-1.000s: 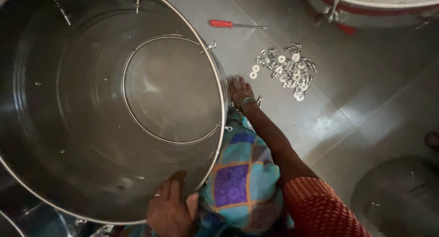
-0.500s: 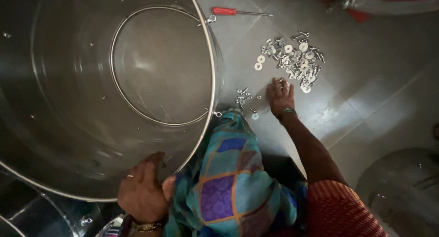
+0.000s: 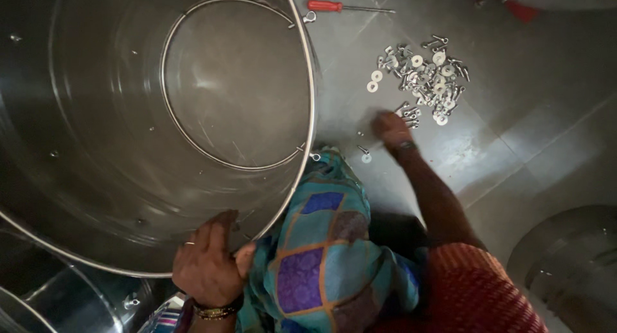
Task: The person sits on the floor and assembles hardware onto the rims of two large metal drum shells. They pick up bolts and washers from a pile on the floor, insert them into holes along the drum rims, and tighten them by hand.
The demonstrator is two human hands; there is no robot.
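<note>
We see the left hand [image 3: 209,263] gripping the rim of a large round stainless steel drum [image 3: 116,127] that lies tilted on its side, fingers curled over the edge and thumb outside. The right hand [image 3: 391,127] reaches out over the grey tiled floor [image 3: 514,114], fingers pointing down just beside a scattered pile of small silver bolts and white washers [image 3: 421,76]; it is blurred, so we cannot tell how far it is open or whether it holds any piece. A single washer [image 3: 366,157] lies near the wrist. A red-handled screwdriver [image 3: 347,7] lies on the floor beyond the pile, close to the drum's rim.
</note>
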